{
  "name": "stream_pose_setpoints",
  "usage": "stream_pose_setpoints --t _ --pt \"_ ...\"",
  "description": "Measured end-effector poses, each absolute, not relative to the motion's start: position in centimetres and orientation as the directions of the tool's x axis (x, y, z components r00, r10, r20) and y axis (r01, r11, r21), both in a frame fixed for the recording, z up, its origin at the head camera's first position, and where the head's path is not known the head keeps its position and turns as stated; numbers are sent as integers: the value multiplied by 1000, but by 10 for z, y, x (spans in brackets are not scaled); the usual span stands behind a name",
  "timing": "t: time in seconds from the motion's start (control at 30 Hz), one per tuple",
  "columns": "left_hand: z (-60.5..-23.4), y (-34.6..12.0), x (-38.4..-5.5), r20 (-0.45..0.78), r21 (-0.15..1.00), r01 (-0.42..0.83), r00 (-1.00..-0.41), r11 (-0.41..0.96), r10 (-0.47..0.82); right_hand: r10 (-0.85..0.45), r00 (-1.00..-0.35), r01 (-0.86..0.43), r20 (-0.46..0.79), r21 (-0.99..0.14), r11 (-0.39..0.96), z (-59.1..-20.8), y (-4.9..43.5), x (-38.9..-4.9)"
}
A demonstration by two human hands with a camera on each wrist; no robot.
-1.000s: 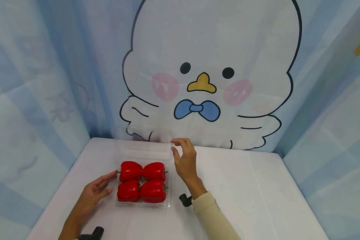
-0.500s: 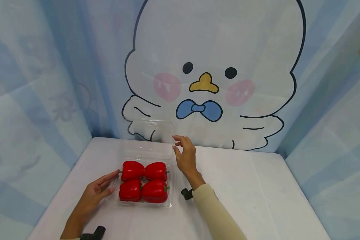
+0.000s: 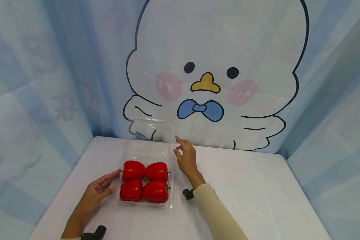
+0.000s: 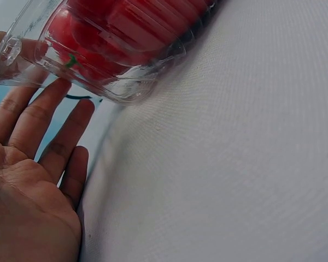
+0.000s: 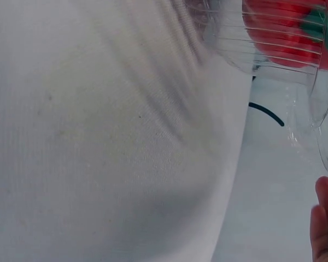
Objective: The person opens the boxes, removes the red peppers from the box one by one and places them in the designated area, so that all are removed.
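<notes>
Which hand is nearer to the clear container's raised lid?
Right: the right hand is at the right edge of the lid; the left hand is farther, at the left side of the container.

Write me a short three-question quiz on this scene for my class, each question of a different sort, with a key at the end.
1. How many red peppers lie in the clear box?

2. True or false: the box's lid stands open.

3. Choose one. From the person's own viewpoint, the left hand is at which side of the box?
A. The left side
B. The right side
C. The far side

Key:
1. Four.
2. True; it is raised on the far side, leaving the peppers uncovered.
3. A.
</notes>
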State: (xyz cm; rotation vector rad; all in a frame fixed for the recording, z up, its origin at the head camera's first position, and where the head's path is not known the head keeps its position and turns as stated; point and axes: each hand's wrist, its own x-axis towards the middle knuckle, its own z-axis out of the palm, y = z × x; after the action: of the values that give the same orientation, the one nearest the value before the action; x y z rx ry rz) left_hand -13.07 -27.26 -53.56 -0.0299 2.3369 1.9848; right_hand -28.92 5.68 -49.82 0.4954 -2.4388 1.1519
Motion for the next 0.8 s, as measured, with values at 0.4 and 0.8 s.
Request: stream_pose_setpoints --t 0.4,0.8 --pt "-537 -273 -127 -44 985 -38 -998 169 34 -179 -912 -397 369 -688 607 -504 60 -292" --pt "-537 -271 -122 -77 983 -73 -997 170 13 -197 -944 -329 265 -708 625 -506 60 -291"
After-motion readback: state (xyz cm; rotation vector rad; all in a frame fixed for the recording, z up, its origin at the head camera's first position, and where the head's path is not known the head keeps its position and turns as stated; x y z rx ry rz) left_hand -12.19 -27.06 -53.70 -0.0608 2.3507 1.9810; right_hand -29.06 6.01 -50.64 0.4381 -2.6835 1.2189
